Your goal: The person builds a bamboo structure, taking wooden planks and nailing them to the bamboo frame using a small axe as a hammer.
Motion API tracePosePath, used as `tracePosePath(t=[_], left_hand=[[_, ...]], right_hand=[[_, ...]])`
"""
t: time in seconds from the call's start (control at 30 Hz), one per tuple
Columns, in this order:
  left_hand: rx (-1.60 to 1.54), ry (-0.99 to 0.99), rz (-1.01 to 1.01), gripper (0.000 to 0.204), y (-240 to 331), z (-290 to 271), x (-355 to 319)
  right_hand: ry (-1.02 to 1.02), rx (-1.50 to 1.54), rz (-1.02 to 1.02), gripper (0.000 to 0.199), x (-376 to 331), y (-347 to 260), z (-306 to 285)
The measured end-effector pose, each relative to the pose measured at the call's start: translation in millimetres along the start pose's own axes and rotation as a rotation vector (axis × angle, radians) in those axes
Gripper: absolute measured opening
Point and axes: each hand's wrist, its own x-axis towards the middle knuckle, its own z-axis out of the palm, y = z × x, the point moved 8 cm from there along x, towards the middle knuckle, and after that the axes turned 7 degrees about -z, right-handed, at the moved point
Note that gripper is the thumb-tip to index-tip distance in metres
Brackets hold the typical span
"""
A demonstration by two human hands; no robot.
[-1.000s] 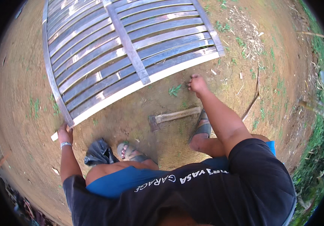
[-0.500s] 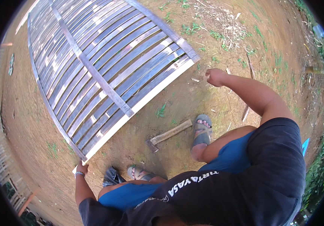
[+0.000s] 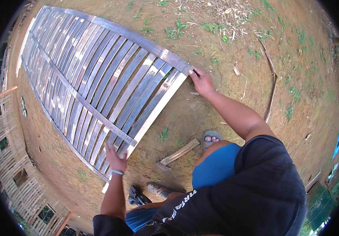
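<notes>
A long slatted panel (image 3: 94, 80) of dark, weathered strips lies on the ground, stretching away to the far left. Three lengthwise rails cross its slats, and a pale strip (image 3: 159, 112) runs along its near end. My right hand (image 3: 203, 83) closes its fingers on the panel's near right corner. My left hand (image 3: 115, 157), slightly blurred, has its fingers spread over the near slats beside the end of the middle rail (image 3: 92, 110). Below the panel, near my feet, lies a tool with a thick wooden handle (image 3: 181, 152) and a dark metal head (image 3: 163, 166).
A dark crumpled plastic bag (image 3: 137, 196) lies by my sandalled left foot (image 3: 163, 190). A long thin stick (image 3: 273, 80) rests on the dirt at the right. Wood chips (image 3: 232, 21) are scattered at the back. A woven slatted structure (image 3: 20, 165) stands at the left.
My right hand has come from beside the panel onto its near right corner. My left hand has left the near left corner and moved inward along the end edge. My view has turned.
</notes>
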Motion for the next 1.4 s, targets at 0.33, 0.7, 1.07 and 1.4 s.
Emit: tracePosePath(t=[0.33, 0.7, 1.07, 1.4], left_hand=[[0.334, -0.464, -0.052, 0.128, 169, 65, 24], [0.407, -0.655, -0.123, 0.145, 171, 71, 30], [0.442, -0.641, -0.108, 0.147, 165, 75, 27], [0.300, -0.629, -0.134, 0.131, 170, 54, 35]], right_hand=[[-0.022, 0.111, 0.051, 0.043, 4, -28, -15], [-0.163, 0.225, 0.217, 0.046, 11, -8, -5], [-0.100, 0.406, 0.283, 0.048, 15, 7, 7], [-0.216, 0.202, 0.068, 0.043, 34, 1, -4]])
